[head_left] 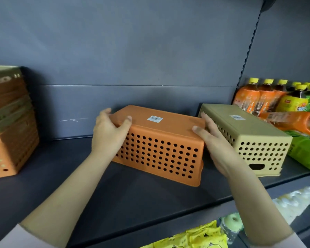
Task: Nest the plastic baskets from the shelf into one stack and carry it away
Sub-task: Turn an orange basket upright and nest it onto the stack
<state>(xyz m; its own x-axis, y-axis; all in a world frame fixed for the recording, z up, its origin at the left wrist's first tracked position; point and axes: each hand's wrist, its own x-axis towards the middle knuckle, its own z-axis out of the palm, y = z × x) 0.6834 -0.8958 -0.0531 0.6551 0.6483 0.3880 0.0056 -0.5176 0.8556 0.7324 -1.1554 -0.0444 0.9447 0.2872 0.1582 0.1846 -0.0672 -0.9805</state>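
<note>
The dark shelf [150, 194] carried a nested stack of baskets [9, 133] at its left end, an orange basket [159, 140] lying upside down at the middle, and a beige basket [249, 133] upside down just beside it. The left hand [109, 133] and right hand [215, 145] each grasped one end of the orange basket, thumbs on top. Judged step: lifting it for nesting; next, carry it left onto the stack. The right hand was wedged between the two baskets; bottles [258, 99] crowded the beige one
</note>
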